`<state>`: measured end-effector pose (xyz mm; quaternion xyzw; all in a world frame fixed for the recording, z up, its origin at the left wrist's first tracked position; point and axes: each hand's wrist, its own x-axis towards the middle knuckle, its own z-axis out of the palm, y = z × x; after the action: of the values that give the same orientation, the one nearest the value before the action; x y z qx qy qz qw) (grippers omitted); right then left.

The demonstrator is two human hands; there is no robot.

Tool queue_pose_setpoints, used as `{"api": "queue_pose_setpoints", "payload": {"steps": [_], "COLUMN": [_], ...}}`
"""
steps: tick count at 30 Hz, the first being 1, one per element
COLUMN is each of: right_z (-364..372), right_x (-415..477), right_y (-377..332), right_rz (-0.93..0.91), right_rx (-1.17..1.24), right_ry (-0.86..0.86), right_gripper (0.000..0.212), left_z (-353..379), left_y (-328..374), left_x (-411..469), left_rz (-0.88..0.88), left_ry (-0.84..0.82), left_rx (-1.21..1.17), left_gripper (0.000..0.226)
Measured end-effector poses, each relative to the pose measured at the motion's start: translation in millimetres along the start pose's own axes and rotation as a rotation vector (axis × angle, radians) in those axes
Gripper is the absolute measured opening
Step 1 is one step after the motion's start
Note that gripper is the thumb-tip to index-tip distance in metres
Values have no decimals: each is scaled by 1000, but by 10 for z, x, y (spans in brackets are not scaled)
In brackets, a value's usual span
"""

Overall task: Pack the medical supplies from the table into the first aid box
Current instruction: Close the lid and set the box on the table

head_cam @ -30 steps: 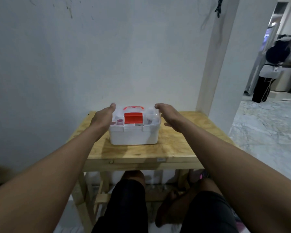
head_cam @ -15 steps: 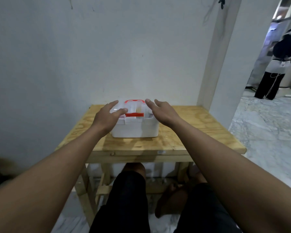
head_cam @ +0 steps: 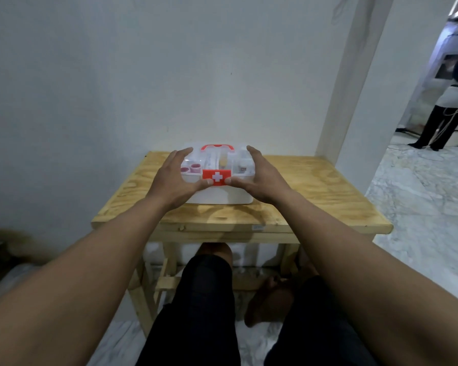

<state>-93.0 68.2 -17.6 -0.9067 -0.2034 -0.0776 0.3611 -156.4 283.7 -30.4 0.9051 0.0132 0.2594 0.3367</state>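
The white first aid box (head_cam: 220,196) stands on the wooden table (head_cam: 317,196), near the wall. Its clear lid is down, with a red handle (head_cam: 216,147) on top. My left hand (head_cam: 173,180) lies over the lid's left side and my right hand (head_cam: 262,180) over the right side, fingers fairly straight. Both thumbs press the lower corners of the red latch (head_cam: 216,176) with the white cross. Through the lid I see pink rolls (head_cam: 191,168) at the left and other supplies, blurred.
A white wall stands right behind the table and a white pillar (head_cam: 354,75) at its back right corner. To the right is marble floor (head_cam: 421,207), where a person (head_cam: 450,107) stands far off. My knees are under the table's front edge.
My hands moved from the box's sides onto its lid, and both thumbs came down onto the red latch. The latch now lies flat against the front and shows its white cross.
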Motion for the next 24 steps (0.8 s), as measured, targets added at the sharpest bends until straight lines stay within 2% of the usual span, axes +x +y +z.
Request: {"api": "queue_pose_setpoints", "payload": {"steps": [16, 21, 24], "right_z": [88, 85, 128], "right_x": [11, -3, -20], "right_y": [89, 187, 274], "right_rz": [-34, -4, 37], "right_rx": [26, 145, 206], "right_ry": [57, 17, -11], "right_gripper": [111, 120, 125], "left_z": [153, 151, 178], "left_y": [-151, -275, -370], "left_x": [51, 5, 10], "left_rz": [0, -94, -139], "left_ry": [60, 9, -15], "left_rx": [16, -100, -138], "left_gripper": [100, 122, 124]}}
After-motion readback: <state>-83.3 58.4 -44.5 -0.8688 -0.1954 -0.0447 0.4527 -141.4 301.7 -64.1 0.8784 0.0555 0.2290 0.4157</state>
